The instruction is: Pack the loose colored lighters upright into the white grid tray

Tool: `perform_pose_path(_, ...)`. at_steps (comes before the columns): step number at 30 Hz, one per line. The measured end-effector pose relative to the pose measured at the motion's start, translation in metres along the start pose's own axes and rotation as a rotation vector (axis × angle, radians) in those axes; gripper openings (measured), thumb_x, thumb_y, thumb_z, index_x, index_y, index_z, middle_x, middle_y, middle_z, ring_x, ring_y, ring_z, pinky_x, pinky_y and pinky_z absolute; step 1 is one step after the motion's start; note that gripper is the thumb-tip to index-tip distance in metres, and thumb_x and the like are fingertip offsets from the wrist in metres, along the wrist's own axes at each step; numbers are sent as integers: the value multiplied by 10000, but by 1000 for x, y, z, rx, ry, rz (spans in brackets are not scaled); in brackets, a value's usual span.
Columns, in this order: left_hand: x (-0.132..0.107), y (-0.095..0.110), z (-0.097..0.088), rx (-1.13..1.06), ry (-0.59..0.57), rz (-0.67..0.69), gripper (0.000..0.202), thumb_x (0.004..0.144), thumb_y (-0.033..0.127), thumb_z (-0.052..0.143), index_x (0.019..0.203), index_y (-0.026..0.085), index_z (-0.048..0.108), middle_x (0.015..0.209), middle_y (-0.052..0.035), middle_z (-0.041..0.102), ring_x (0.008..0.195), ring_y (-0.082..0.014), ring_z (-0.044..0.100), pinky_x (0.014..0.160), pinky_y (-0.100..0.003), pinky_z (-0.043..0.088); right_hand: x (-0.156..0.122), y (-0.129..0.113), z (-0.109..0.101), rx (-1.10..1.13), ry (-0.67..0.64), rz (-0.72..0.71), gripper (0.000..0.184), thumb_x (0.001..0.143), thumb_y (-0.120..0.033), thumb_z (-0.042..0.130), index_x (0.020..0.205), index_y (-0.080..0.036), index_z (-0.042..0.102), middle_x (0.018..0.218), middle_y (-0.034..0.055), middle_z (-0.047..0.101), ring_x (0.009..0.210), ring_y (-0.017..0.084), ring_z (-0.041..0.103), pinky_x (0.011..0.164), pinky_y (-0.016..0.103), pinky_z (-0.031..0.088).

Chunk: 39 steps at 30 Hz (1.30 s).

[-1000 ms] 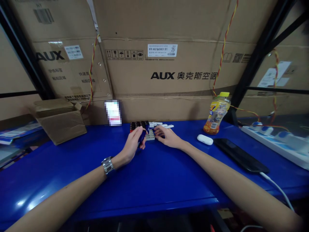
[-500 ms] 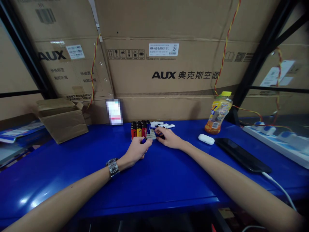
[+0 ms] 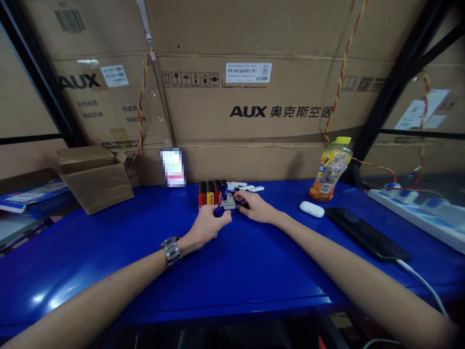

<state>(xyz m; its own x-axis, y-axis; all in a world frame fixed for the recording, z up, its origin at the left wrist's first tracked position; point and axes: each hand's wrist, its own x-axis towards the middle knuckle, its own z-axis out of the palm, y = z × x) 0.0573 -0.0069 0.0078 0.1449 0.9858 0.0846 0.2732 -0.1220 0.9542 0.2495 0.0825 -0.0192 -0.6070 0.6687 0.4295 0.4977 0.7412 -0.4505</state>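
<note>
Inside the left grip (image 3: pixel 207 227) sits a blue lighter (image 3: pixel 219 211), partly hidden.

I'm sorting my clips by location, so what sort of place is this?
Probably a storeroom or warehouse corner used as a workspace: large AUX cartons stand behind a blue tabletop, with black rack posts at both sides.

What looks like a storeroom or warehouse, big AUX-printed cartons (image 3: pixel 261 94) standing as a back wall; black metal rack posts (image 3: pixel 398 72) framing a blue shelf top (image 3: pixel 254 276); twisted red-and-yellow wires (image 3: pixel 341 77) hanging before the cardboard
</note>
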Motion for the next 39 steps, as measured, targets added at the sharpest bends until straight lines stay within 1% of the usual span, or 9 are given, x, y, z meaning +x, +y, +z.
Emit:
perform_pose_path(5, -2, -1, 0, 18, -22, 54, 320, 706, 335, 649, 586, 214, 378, 418, 93, 363, 333, -64, 344, 332, -189, 269, 0, -11, -4, 10, 62, -12, 278, 840, -213, 539, 1114, -182, 503, 987, 105, 630, 878, 209, 620, 821, 405, 509)
perform_pose_path(9, -1, -3, 1, 64, -45, 115, 226, 706, 280, 635, 630, 200, 438, 446, 89, 416, 369, -71, 378, 383, -195, 293, -2, -31, -13, 1, 150, -59, 119, 887, -261, 490, 976, -194, 531, 847, 51, 615, 771, 179, 582, 741, 349, 477)
perform_pose_path(13, 0, -2, 0, 122, -58, 203, 111, 700, 223, 595, 687, 185, 491, 507, 66, 501, 433, -91, 453, 453, -217, 350, -5, -57, -17, 114, 110, -95, 206, 890, -393, 536, 877, -189, 562, 745, 17, 580, 652, 141, 524, 630, 290, 441)
perform_pose_path(17, -1, -2, 0, 160, -54, 199, 87, 698, 215, 576, 759, 167, 536, 544, 51, 539, 471, -113, 497, 483, -236, 378, -4, -71, -13, 195, 74, -115, 223, 864, -406, 582, 852, -184, 570, 723, 6, 563, 645, 132, 507, 616, 278, 426)
perform_pose_path(19, 0, -2, 0, 155, -11, 175, 161, 687, 224, 609, 818, 163, 538, 595, 38, 574, 519, -129, 543, 515, -244, 403, -1, -68, -14, 257, 117, -77, 232, 867, -405, 576, 811, -182, 549, 686, -7, 539, 616, 120, 488, 589, 268, 410)
perform_pose_path(22, 2, -6, 1, 88, 34, 124, 326, 688, 230, 637, 970, 166, 487, 620, 46, 588, 533, -133, 559, 551, -255, 424, 4, -50, -21, 370, 278, 14, 265, 848, -436, 586, 810, -184, 515, 661, -22, 519, 558, 102, 473, 542, 258, 398)
perform_pose_path(26, 6, -15, 0, 26, 92, 97, 268, 727, 211, 587, 935, 194, 418, 545, 88, 515, 461, -95, 461, 502, -224, 356, 8, -23, -25, 446, 408, 94, 275, 822, -435, 612, 851, -198, 476, 610, -32, 542, 519, 114, 526, 537, 272, 426)
perform_pose_path(34, 6, -14, 1, 23, 83, 84, 181, 733, 174, 555, 842, 200, 413, 520, 95, 455, 485, -88, 403, 498, -209, 320, 16, -18, -1, 365, 234, 95, 110, 845, -282, 558, 906, -202, 514, 694, 4, 627, 653, 162, 651, 671, 325, 519)
perform_pose_path(39, 5, -11, 1, 37, 66, 69, 170, 747, 175, 555, 850, 196, 422, 534, 89, 467, 499, -92, 413, 508, -213, 331, 15, -20, 3, 417, 214, 48, 244, 869, -231, 512, 1108, -217, 463, 871, 53, 682, 818, 182, 688, 777, 364, 544)
